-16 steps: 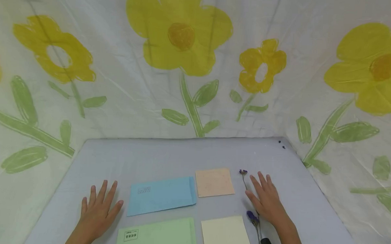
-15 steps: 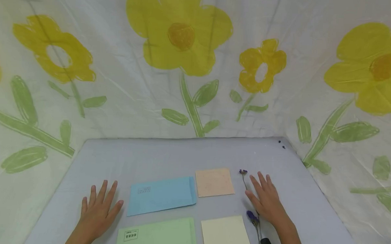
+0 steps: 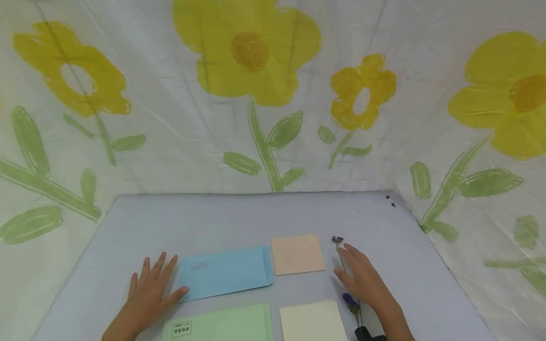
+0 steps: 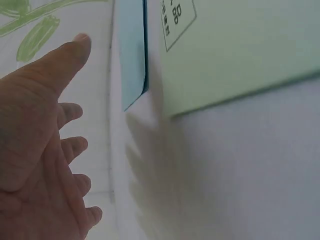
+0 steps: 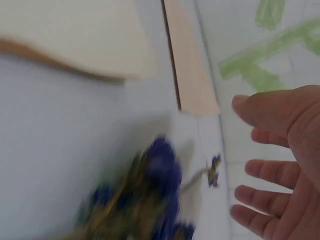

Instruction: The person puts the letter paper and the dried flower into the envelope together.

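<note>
Envelope of light-blue paper, long and flat (image 3: 226, 273), lies on the pale grey-lavender tabletop (image 3: 217, 213); using it as landmark. Left hand (image 3: 150, 291) at its left end: fingers straight and spread, thumb over or just beside its near-left corner, holding nothing. Can't tell if thumb touches paper. Long envelope of pale-green paper (image 3: 224, 329) sits flat just on its near side. Right of it: near-square pale-pink paper card (image 3: 298, 255) just beside, cream paper card (image 3: 316, 326) on the near side. Further right, past the pink card: small-headed dried flower on a thin stem (image 3: 338, 239), dark-purple dried flower head (image 3: 351, 302) nearer the person. Right hand (image 3: 364, 281) by the thin stem, fingers loosely bent, thumb apart, nothing gripped.

Status, my read: pieces laid out separately, none lifted or combined. Laying-out looks done; actual handling all left. Backdrop beyond it: white sheet with painted yellow flowers (image 3: 179, 152).
</note>
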`<state>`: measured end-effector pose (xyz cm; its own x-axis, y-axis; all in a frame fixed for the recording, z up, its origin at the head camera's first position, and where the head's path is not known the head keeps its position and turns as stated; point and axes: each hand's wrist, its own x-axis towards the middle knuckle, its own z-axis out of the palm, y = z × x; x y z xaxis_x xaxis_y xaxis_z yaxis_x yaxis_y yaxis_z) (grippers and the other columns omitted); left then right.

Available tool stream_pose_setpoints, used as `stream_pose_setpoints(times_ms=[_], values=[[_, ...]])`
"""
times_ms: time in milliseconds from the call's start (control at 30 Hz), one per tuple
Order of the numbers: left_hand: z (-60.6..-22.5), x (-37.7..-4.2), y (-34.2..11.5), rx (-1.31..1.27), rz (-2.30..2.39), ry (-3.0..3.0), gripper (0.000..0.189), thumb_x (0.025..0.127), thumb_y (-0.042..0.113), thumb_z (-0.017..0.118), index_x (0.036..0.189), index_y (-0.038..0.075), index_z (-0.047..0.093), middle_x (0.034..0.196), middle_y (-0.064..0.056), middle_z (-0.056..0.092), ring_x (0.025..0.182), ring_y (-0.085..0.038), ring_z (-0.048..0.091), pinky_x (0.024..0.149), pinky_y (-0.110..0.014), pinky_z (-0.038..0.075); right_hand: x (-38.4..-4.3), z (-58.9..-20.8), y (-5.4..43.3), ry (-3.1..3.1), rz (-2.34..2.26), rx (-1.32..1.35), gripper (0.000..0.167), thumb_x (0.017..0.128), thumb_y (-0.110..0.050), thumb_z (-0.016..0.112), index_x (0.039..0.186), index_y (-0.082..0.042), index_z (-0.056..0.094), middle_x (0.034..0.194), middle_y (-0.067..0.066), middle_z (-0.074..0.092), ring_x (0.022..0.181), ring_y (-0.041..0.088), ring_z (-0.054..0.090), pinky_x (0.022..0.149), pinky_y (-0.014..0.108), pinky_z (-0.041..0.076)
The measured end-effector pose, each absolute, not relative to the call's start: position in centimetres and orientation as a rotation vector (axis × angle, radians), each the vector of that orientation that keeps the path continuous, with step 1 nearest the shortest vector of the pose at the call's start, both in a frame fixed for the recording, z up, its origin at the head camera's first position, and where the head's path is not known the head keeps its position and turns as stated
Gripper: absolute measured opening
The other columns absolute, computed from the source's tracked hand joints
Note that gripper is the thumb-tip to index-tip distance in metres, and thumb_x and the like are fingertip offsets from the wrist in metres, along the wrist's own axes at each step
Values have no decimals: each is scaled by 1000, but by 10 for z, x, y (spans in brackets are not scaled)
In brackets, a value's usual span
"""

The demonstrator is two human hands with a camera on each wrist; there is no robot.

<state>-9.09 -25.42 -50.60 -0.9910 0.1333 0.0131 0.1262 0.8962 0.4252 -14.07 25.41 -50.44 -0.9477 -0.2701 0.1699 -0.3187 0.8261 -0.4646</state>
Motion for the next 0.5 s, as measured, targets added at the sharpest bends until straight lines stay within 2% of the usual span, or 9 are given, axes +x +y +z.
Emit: stream_pose_setpoints(times_ms=[100,267,500], values=[[-505,-97,-243,293,644,3049,98,80,61,74,150,1,42,156,-32,28,139,-64,13,103,-84,11,-153,-500,241,-2925,761,534,56,91,-17,75,139,0,54,147,27,45,134,48,42,104,63,42],[-502,-111,-228,420,640,3019,112,63,61,85,149,2,45,154,-28,35,140,-61,18,103,-83,16,-180,-497,223,-2999,766,630,64,88,-17,78,143,1,50,148,28,43,135,48,40,108,61,39],[-501,-128,-218,485,691,2899,120,54,54,93,150,3,43,155,-25,35,141,-60,17,106,-81,14,-209,-503,209,-3171,729,689,87,78,-24,88,149,-1,42,149,27,42,134,47,40,109,58,39]])
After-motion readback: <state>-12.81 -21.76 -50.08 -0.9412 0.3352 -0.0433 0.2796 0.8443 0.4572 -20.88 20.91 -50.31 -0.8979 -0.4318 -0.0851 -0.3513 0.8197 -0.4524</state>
